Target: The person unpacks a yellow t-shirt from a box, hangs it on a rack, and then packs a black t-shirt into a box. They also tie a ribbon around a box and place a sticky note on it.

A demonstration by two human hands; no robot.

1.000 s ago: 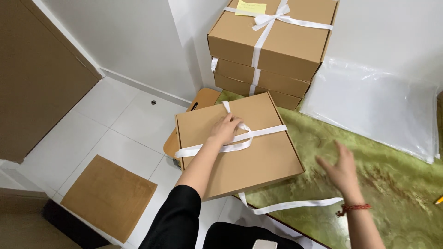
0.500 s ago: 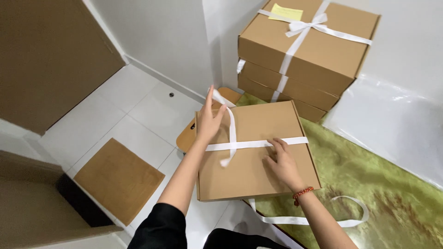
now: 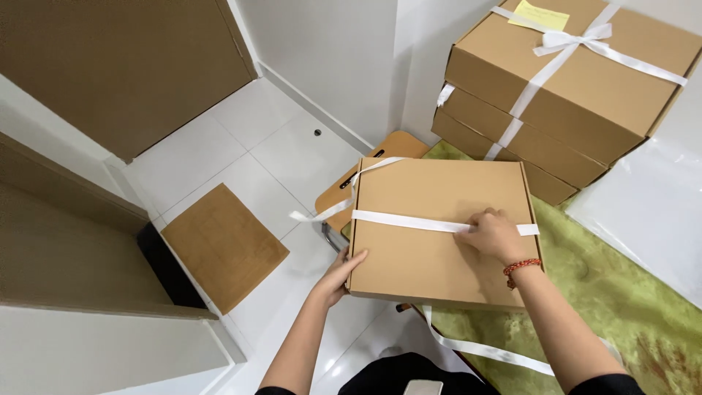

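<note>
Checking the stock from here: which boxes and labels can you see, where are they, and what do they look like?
Flat brown cardboard box: on the green tabletop, white ribbon across its lid; left hand at its near corner, right hand pressing the ribbon.
Stack of brown boxes: behind, against the wall, tied with a white bow.
Yellow note: on the stack's top, rectangular.

Flat brown cardboard box (image 3: 431, 219), closed, lying level on green cloth, near-left corner overhanging the edge. White ribbon (image 3: 409, 221) stretched straight across the lid from left to right, a second strand running up over the far-left corner, one loose end hanging off the left side, another trailing out from under the near edge.
</note>
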